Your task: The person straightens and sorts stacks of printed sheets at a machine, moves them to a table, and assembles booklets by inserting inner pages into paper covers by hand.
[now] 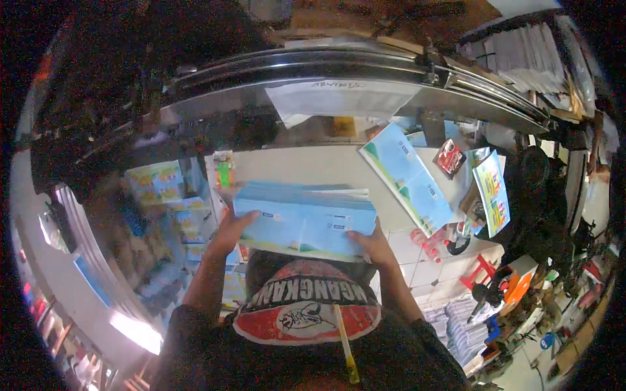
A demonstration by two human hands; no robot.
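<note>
"Stack of blue printed sheets (303,225): where do we have it?"

"Between our two hands, at the near side of the pale tabletop (293,163). Whether it rests there or is held just above, we cannot tell."

"And how are we holding it?"

"Our left hand (233,229) grips the left end, thumb laid over the printed face; our right hand (373,245) grips the right end, thumb on top too. The fingers underneath are mostly hidden."

"What makes that hold a good one?"

"Even pressure from both ends, we'd say, so the paper neither bows nor slides. The far edge shows layers out of line, with pale paper showing toward the right. Tapping that edge lightly on something flat should square it, with our thumbs loose enough to let the sheets settle."

"Anything close by to mind?"

"The long blue printed piece (407,179) slants to the right, apart from our stack, with a red packet (450,158) beyond it. We'd best keep our right side clear of both."
</note>
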